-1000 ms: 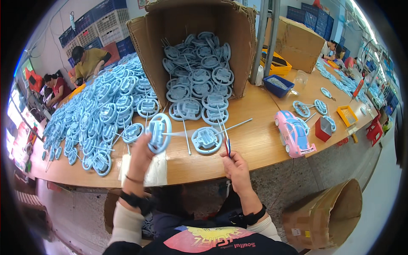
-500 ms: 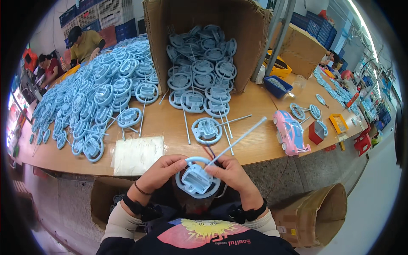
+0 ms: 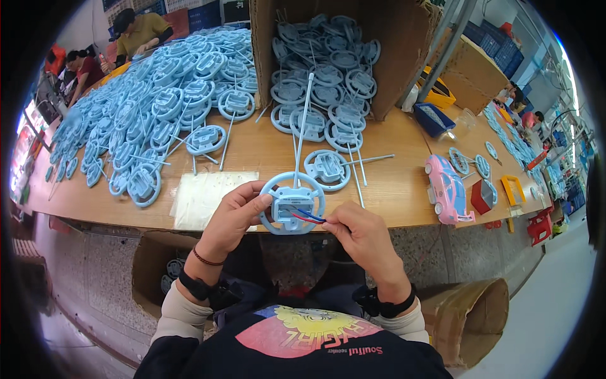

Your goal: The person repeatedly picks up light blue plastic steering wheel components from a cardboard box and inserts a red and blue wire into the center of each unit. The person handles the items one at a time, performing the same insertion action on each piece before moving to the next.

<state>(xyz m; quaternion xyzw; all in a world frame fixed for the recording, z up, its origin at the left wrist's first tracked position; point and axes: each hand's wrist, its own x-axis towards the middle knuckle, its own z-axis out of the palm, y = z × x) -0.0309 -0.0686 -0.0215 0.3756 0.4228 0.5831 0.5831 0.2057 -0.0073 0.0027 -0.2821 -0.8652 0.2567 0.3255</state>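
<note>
A light-blue toy steering wheel (image 3: 284,203) with a long thin rod (image 3: 304,120) pointing away from me is held up at the table's front edge. My left hand (image 3: 235,218) is closed on the left side of its rim, thumb on the front. Red and blue wires (image 3: 310,217) come out of the boxy recess in the wheel's middle. My right hand (image 3: 363,234) pinches their ends between thumb and fingertips, just right of the rim. Beyond the held wheel, another steering wheel (image 3: 327,169) lies on the table.
A big heap of similar wheels (image 3: 170,82) covers the left side. More lie in a cardboard box (image 3: 398,57) ahead. A pale sheet (image 3: 205,202) is near my left hand. A pink toy car (image 3: 448,192) and red bin (image 3: 483,196) stand to the right. Other people work farther off.
The wheel has been turned so its rod points straight away, and lifted away from my body. My right hand has left the rod area and now holds the wires at the right.
</note>
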